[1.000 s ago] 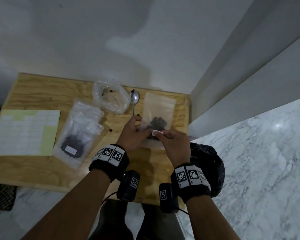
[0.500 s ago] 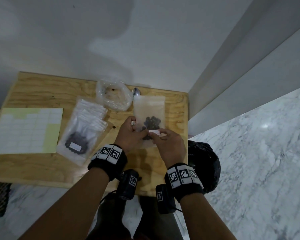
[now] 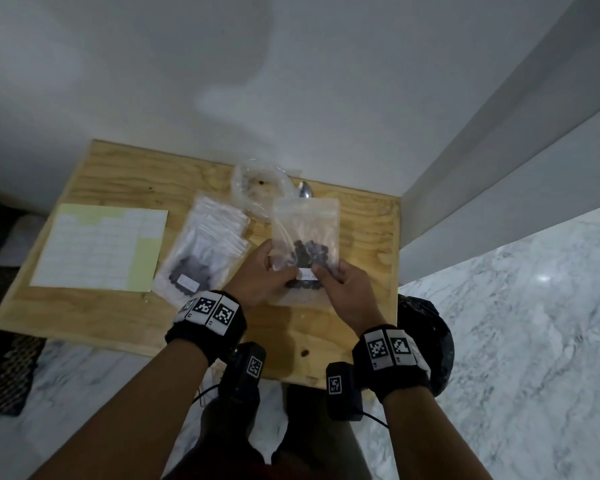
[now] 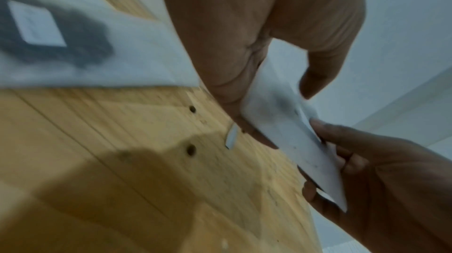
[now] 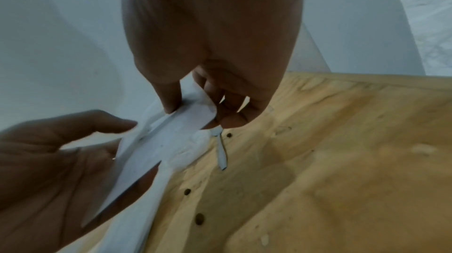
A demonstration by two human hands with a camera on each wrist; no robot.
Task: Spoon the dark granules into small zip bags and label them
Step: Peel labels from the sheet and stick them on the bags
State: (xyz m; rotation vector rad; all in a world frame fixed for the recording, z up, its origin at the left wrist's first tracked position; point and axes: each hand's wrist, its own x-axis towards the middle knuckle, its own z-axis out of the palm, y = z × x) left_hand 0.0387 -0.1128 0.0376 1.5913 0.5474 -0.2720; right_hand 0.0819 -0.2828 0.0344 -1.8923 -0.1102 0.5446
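Observation:
Both hands hold a small clear zip bag [image 3: 305,223] just above the wooden table [image 3: 118,181]. Dark granules [image 3: 310,254] sit in its lower half. My left hand [image 3: 274,268] pinches the bag's left edge, thumb in front. My right hand [image 3: 323,275] pinches the lower right part, with its thumb on a small white label [image 3: 307,274] on the bag's front. In the left wrist view the bag [image 4: 288,131] shows edge-on between both hands. A thin white strip [image 5: 222,152] hangs below the fingers. The spoon [image 3: 305,190] lies behind the bag, mostly hidden.
A pile of zip bags [image 3: 208,244], with a filled, labelled one on top, lies to the left. Further left is the label sheet [image 3: 97,247]. A crumpled large clear bag [image 3: 260,185] sits at the back. A black sack [image 3: 426,341] stands off the table's right edge.
The zip bag was lying on the table and is now lifted and tilted up between both hands. It now covers the spoon's handle. The label stays under the right thumb.

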